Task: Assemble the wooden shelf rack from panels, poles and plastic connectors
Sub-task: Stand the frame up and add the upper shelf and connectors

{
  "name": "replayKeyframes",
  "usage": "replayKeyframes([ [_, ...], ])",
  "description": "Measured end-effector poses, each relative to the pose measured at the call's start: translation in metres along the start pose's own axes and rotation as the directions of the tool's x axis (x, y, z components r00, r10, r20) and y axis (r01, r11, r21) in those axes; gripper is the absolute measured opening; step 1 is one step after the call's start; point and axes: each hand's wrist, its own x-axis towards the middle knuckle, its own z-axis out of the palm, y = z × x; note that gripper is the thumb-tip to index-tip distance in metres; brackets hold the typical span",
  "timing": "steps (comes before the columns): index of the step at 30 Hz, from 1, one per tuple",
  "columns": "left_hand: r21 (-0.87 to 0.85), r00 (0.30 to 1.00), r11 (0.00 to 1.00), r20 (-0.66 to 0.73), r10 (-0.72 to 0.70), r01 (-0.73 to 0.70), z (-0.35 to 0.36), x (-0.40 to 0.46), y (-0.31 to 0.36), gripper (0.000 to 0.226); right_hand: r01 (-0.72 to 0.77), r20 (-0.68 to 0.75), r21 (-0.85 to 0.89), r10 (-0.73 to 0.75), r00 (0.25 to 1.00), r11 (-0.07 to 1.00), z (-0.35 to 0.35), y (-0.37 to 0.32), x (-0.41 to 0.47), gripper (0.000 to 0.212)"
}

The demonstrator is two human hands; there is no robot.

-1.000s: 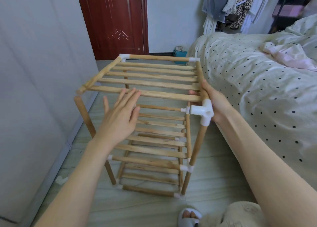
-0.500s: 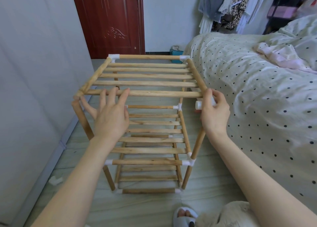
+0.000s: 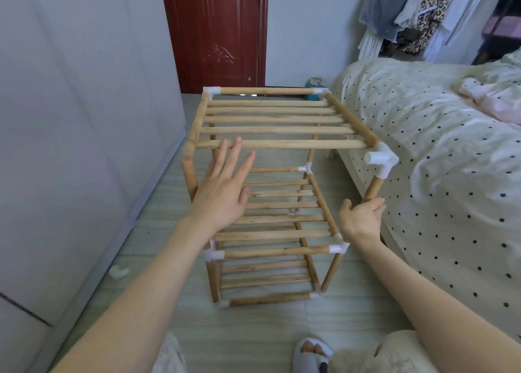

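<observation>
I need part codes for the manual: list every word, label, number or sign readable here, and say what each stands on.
None can be read.
The wooden rack and its white plastic connectors show no print.
The red door bears only a carved ornament, no letters.
The bed cover has dots only.
The hanging clothes show patterns, no legible text.

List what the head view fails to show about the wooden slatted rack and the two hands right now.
- Right hand: whether it grips the front right wooden pole or only touches its lower part; its fingers hide the contact.
- Left hand, fingers straight: whether it touches the top slatted wooden panel cannot be told.
- Small white piece on the floor: too small to identify.
- Rear poles: partly hidden behind slats.
</observation>
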Motion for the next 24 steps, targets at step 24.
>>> replayKeyframes([
  [24,0.008,0.395,0.487,0.574,-0.717,0.873,0.160,-0.361,-0.198,0.050,0.803,0.961,-0.260,0.223,0.163,0.536,0.327,0.116,-0.210,0.055],
])
